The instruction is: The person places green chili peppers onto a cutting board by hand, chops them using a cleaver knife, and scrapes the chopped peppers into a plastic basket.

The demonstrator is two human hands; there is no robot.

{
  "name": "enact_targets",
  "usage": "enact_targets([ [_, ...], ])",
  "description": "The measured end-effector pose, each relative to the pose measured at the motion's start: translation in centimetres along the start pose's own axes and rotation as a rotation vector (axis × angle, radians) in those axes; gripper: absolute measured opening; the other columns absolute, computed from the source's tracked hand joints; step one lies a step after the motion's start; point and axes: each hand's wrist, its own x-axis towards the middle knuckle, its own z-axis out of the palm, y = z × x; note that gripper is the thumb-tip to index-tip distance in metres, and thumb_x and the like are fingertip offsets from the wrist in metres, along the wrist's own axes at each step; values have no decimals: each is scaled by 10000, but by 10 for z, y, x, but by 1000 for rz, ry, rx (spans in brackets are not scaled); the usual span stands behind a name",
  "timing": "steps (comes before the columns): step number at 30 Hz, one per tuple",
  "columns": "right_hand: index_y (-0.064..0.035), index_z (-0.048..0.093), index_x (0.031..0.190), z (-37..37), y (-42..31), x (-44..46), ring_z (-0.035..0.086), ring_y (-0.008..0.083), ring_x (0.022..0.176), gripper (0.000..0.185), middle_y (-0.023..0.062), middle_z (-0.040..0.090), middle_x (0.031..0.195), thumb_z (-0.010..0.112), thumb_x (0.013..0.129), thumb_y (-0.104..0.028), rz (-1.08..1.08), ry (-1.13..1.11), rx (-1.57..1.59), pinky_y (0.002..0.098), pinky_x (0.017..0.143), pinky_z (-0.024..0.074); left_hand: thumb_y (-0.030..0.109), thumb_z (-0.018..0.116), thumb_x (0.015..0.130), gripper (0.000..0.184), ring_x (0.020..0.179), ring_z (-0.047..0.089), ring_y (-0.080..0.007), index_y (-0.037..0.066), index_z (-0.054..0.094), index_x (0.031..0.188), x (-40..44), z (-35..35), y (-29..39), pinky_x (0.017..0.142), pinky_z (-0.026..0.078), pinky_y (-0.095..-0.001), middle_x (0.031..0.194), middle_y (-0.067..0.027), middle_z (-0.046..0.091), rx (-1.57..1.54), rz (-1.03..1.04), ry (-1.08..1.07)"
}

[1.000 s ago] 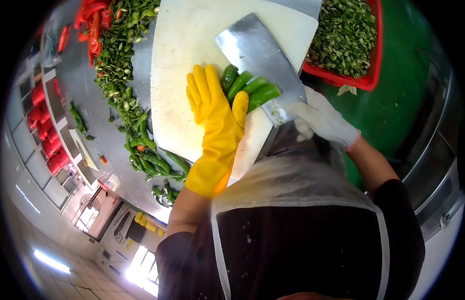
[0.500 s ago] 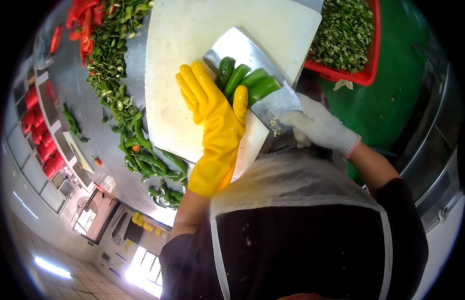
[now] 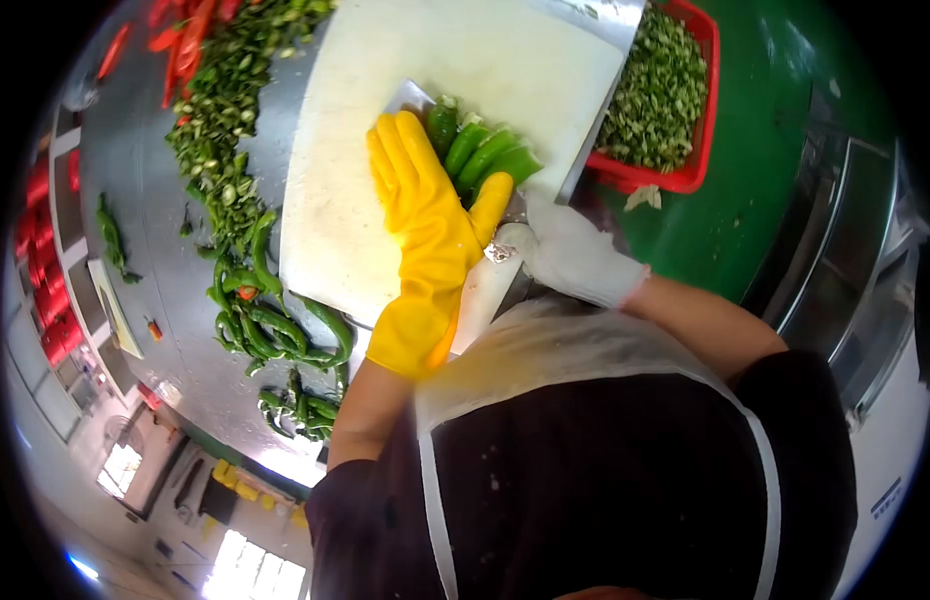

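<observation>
Over the white cutting board, my left hand in a yellow glove holds several green peppers between its outstretched fingers and its thumb. The peppers lie side by side, their far ends fanned toward the upper right. My right hand, in a white glove, is closed around the handle end of a cleaver. Only a corner of the blade shows beyond my left fingertips; my left hand and the peppers hide most of it.
A red basket of chopped green pieces stands at the right. Left of the board are a pile of cut green pieces, whole green peppers and red peppers on the metal table.
The broad cleaver blade, earlier in full view beneath the peppers, is now mostly hidden. My right hand has moved left, closer to my left thumb. The view has shifted and turned slightly.
</observation>
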Motion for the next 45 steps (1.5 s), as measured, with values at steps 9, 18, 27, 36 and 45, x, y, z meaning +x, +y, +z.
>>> enact_targets([
  [9,3,556,1306,-46,-47,-2,689,212,775,439,128,739,993,608,1049,-348,77,-25,-117,389,684,580,456,779,922,1011,1543,297,-549,-108,307,1615,-10,-9,2,1290,224,-574,1651,-334,367,-148,-80,184],
  [18,-29,528,1168,-140,-72,23,736,475,884,318,288,726,919,519,1073,-332,-98,178,-875,583,791,562,575,810,846,1045,1518,365,-508,-23,404,1600,-4,-21,24,1261,243,-608,1618,-305,439,170,-75,73],
  [27,-58,542,1152,-107,-78,32,752,440,836,185,203,754,914,500,999,-154,-509,2,-1141,571,732,576,381,840,832,814,1205,593,-491,-33,534,1462,-21,-12,13,1037,490,-529,1380,-268,610,164,-193,309],
  [36,-67,555,1135,-133,-123,11,742,443,851,164,201,753,921,517,995,-144,-436,-114,-1180,563,733,565,197,828,848,416,1143,647,-442,39,749,1224,-43,-31,10,1003,537,-478,1233,-234,694,143,-7,423],
  [45,-91,558,1127,-134,-119,31,737,428,778,157,166,737,823,537,987,-160,-475,-243,-1232,555,680,557,25,808,836,247,1020,683,-411,30,766,1079,-36,-23,-1,915,569,-464,1030,-167,722,-30,51,453],
])
